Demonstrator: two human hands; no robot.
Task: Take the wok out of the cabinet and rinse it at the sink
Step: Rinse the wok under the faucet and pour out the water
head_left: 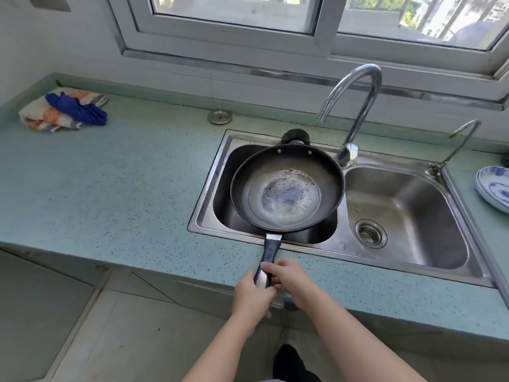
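A black wok [287, 188] with a worn pale bottom lies over the left basin of the steel double sink [209, 216]. A shallow pool of water shows in its bottom. Its long dark handle [268, 252] reaches back over the counter's front edge. My left hand [252, 295] grips the end of the handle from the left. My right hand [289, 275] grips the same handle from the right, fingers over the top. The curved chrome tap [355, 106] stands behind the sink, its spout above the wok's far right rim. No water runs from it.
The right basin [399, 216] has a round drain strainer [370, 233]. A thinner second tap [462, 139] stands at the sink's right. A blue-and-white dish [494, 188] lies on the counter at far right. Folded cloths [63, 110] lie at back left. A metal cap [219, 117] sits on the blue-green counter [110, 188].
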